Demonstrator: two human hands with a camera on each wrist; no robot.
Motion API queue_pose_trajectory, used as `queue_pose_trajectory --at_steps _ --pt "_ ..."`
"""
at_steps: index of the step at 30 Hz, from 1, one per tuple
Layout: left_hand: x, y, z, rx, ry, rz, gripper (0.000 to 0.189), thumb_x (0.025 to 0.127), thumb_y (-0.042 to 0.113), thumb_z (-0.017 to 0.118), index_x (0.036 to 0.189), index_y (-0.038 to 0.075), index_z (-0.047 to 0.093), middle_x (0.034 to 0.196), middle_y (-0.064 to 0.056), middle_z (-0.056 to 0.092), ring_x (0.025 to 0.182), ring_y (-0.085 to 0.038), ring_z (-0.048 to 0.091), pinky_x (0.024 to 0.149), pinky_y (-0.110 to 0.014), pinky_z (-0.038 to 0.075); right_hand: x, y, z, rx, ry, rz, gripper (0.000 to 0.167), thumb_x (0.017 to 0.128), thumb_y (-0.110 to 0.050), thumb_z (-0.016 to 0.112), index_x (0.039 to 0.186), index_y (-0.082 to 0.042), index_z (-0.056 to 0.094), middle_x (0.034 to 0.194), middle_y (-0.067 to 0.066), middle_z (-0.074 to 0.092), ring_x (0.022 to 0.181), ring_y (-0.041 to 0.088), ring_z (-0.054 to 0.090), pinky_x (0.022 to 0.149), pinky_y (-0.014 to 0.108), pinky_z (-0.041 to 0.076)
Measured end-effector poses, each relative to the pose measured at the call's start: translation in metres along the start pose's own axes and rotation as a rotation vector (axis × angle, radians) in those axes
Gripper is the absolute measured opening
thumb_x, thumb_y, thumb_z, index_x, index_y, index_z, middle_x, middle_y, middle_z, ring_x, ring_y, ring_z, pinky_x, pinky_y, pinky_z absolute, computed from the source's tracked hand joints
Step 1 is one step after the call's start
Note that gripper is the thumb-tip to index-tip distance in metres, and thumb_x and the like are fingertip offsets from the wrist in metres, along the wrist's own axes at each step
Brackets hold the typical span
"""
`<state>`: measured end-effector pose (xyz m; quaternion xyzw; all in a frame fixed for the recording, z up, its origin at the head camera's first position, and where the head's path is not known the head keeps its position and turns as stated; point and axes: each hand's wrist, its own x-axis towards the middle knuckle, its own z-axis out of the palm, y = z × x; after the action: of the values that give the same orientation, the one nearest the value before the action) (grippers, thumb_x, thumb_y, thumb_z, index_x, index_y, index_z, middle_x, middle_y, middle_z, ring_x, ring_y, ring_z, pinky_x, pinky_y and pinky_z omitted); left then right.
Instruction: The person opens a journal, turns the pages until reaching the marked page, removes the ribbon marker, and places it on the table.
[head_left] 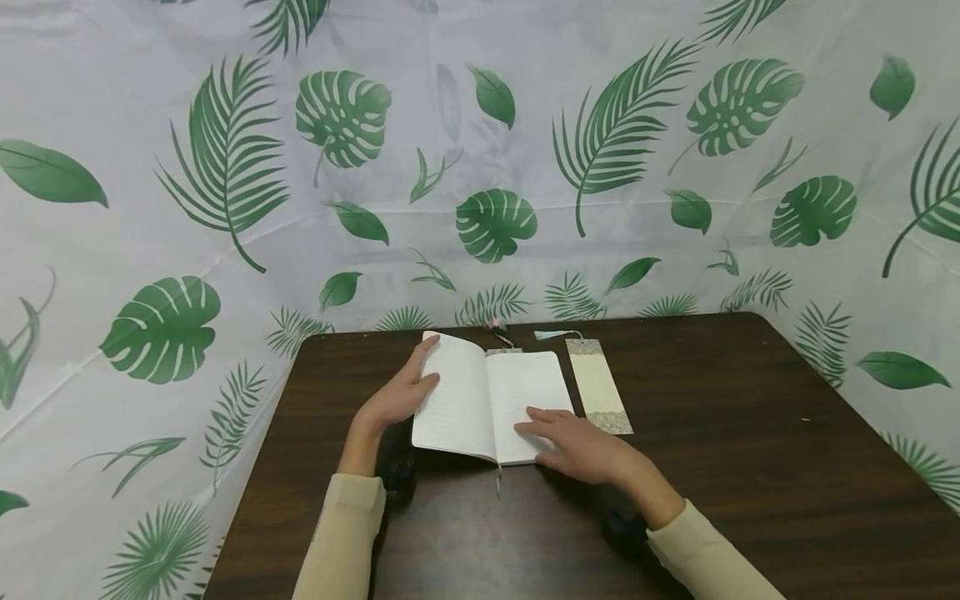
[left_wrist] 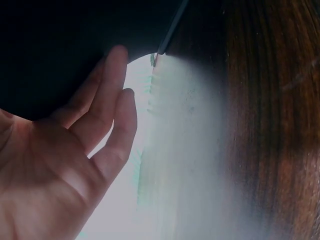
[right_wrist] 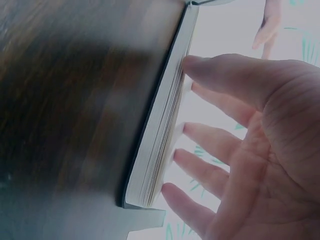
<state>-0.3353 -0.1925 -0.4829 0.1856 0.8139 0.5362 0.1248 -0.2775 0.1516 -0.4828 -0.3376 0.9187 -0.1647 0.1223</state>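
An open notebook (head_left: 525, 400) with white, faintly lined pages and a dark cover lies on the brown table. My left hand (head_left: 397, 396) holds its left half, which is raised a little, with the thumb over the page's outer edge. In the left wrist view, fingers (left_wrist: 112, 90) of that hand lie against the dark cover (left_wrist: 65, 55). My right hand (head_left: 581, 446) rests on the right page with its fingers spread and fairly straight. The right wrist view shows its thumb (right_wrist: 215, 67) at the edge of the page block (right_wrist: 160, 135).
A cream bookmark (head_left: 597, 383) with patterned ends and a pale tassel (head_left: 553, 335) lies right of the notebook. Behind the notebook, a second patterned piece (head_left: 504, 352) with a dark and pink tassel (head_left: 500, 332) is mostly hidden. A leaf-printed curtain (head_left: 495, 167) hangs behind the table (head_left: 750, 467).
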Motion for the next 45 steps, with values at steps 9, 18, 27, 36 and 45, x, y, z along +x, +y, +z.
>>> queue_pose_trajectory --at_steps 9,18,27,36,45 --pt "0.001 0.000 0.000 0.021 0.019 -0.015 0.067 0.116 0.013 0.037 0.174 0.016 0.002 0.181 -0.017 -0.009 0.166 -0.038 0.007 0.131 -0.065 0.015 0.001 0.004 -0.001 0.040 -0.014 -0.001 0.054 0.104 -0.022 0.073 0.156 -0.016 0.059 0.170 0.017 0.043 0.154 0.045 0.043 0.120 0.065 0.039" --pt "0.001 -0.001 0.002 -0.006 0.026 -0.039 0.065 0.117 0.015 0.037 0.174 0.019 0.007 0.181 -0.015 -0.006 0.164 -0.038 0.012 0.130 -0.064 0.018 -0.001 0.012 -0.005 0.147 -0.010 -0.061 0.039 0.108 -0.014 0.065 0.146 -0.010 0.066 0.161 0.019 0.054 0.150 0.043 0.049 0.118 0.062 0.043" --pt "0.002 0.000 0.004 -0.025 0.037 -0.044 0.062 0.116 0.016 0.039 0.173 0.019 0.014 0.181 -0.014 -0.001 0.162 -0.036 0.016 0.129 -0.063 0.020 -0.002 0.012 -0.013 0.124 0.039 0.019 0.013 0.104 -0.016 0.073 0.094 -0.024 0.072 0.135 0.005 0.074 0.126 0.029 0.070 0.101 0.050 0.057" --pt "0.001 0.002 0.006 -0.024 0.041 -0.032 0.060 0.116 0.014 0.040 0.172 0.020 0.019 0.180 -0.015 0.004 0.159 -0.038 0.022 0.128 -0.064 0.023 -0.005 0.019 -0.019 0.090 0.075 0.077 0.018 0.099 -0.002 0.069 0.108 -0.018 0.069 0.117 -0.001 0.071 0.107 0.020 0.063 0.096 0.047 0.054" --pt "0.001 0.000 0.005 -0.002 0.022 -0.010 0.045 0.117 0.016 0.038 0.161 0.010 0.043 0.171 -0.018 0.033 0.144 -0.040 0.044 0.116 -0.063 0.041 0.004 0.023 -0.013 0.072 0.372 0.083 0.104 0.088 -0.018 0.090 0.169 -0.010 0.026 0.173 0.025 0.030 0.158 0.048 0.034 0.119 0.069 0.038"
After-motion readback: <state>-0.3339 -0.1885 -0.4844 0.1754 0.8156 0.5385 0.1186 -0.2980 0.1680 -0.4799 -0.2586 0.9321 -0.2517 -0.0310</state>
